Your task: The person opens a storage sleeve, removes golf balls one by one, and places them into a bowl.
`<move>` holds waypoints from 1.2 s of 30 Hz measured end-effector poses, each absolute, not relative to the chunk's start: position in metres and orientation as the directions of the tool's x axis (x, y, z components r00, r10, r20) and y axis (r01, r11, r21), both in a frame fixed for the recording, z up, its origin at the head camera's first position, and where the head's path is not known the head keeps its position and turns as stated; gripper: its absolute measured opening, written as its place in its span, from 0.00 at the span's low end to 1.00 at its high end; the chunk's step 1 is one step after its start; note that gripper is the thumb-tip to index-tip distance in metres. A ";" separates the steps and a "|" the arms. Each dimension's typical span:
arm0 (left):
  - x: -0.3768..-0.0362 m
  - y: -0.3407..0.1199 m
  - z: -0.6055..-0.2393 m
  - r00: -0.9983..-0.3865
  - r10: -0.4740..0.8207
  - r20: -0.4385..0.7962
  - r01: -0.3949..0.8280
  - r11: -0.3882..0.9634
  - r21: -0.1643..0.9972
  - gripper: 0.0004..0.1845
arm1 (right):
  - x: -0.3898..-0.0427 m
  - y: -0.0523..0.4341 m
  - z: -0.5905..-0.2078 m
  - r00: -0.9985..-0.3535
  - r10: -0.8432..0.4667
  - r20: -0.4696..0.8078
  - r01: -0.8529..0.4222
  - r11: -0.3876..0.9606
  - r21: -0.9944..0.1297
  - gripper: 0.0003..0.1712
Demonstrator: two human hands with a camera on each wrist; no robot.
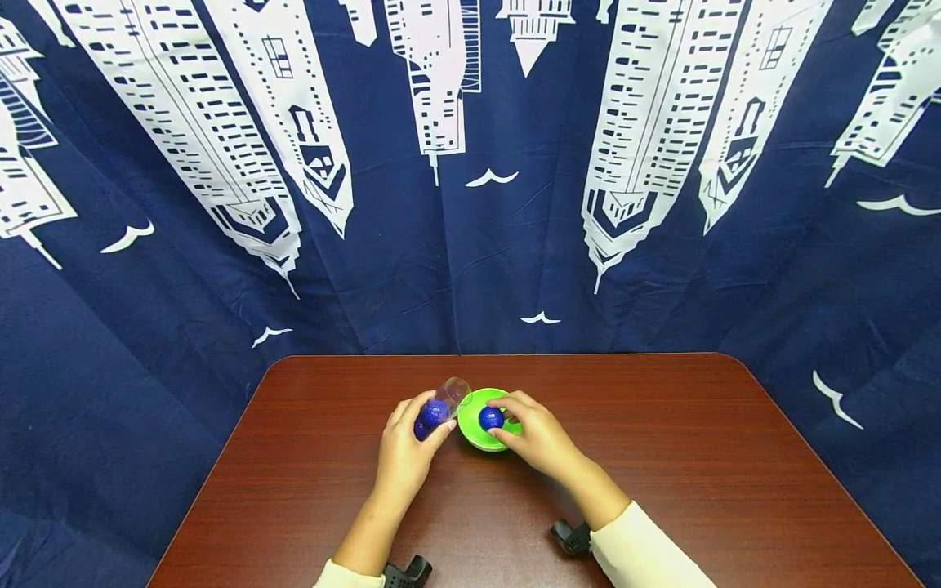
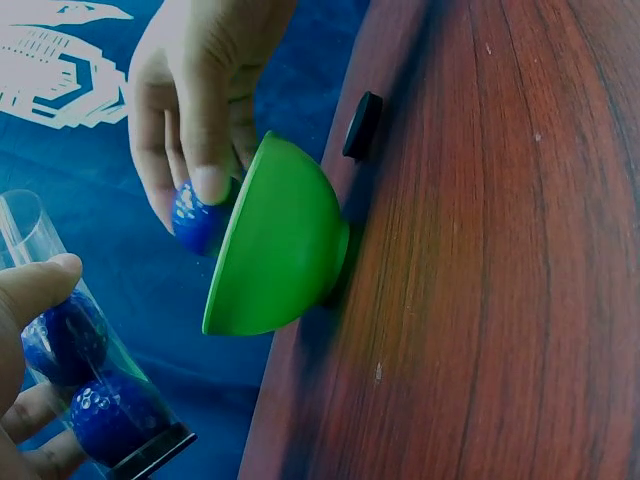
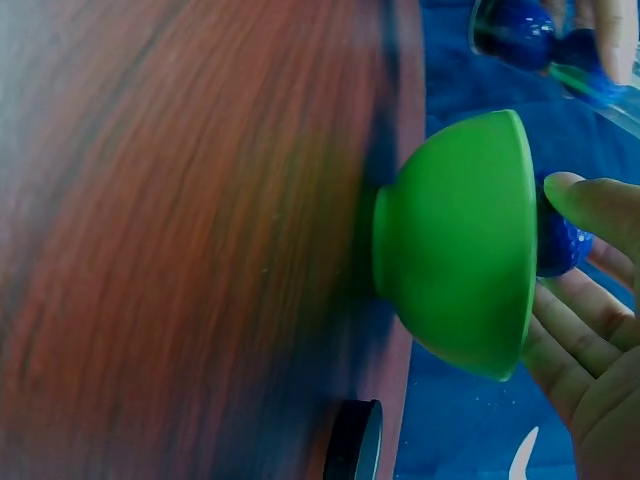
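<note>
My left hand (image 1: pixel 404 445) grips a clear plastic tube (image 1: pixel 453 394), tilted with its open end toward the bowl. Inside it sit two dark blue golf balls (image 2: pixel 120 415), one behind the other, against a black end (image 2: pixel 150 455). My right hand (image 1: pixel 535 434) pinches another blue golf ball (image 1: pixel 491 419) between thumb and fingers. That ball is at the mouth of a green bowl (image 2: pixel 285 240), partly hidden by the rim in the right wrist view. The bowl stands upright on the table, between both hands.
A small round black cap (image 2: pixel 363 125) lies on the brown wooden table (image 1: pixel 331 457) near the bowl, hidden under the right hand in the head view. Behind the table hangs a blue cloth (image 1: pixel 500 261) with white buildings and birds.
</note>
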State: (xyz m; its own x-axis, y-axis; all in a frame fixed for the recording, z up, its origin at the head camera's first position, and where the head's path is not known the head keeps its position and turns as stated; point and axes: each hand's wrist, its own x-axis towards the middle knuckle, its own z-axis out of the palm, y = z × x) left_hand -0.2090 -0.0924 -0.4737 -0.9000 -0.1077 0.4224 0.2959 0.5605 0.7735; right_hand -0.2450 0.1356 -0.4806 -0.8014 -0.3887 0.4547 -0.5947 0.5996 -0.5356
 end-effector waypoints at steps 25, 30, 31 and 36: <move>-0.210 -0.095 -0.478 -0.914 -0.102 0.394 0.287 0.522 0.803 0.28 | -0.264 0.118 -0.480 -0.761 -0.570 0.311 -0.643 0.727 -0.242 0.21; -0.210 -0.095 -0.477 -0.912 -0.104 0.396 0.289 0.523 0.802 0.28 | -0.266 0.117 -0.481 -0.756 -0.589 0.287 -0.650 0.729 -0.216 0.21; -0.211 -0.095 -0.477 -0.911 -0.104 0.400 0.292 0.522 0.801 0.28 | -0.267 0.117 -0.480 -0.755 -0.591 0.282 -0.650 0.730 -0.212 0.21; -0.211 -0.096 -0.477 -0.906 -0.103 0.410 0.302 0.521 0.798 0.27 | -0.268 0.117 -0.479 -0.758 -0.597 0.263 -0.649 0.730 -0.212 0.21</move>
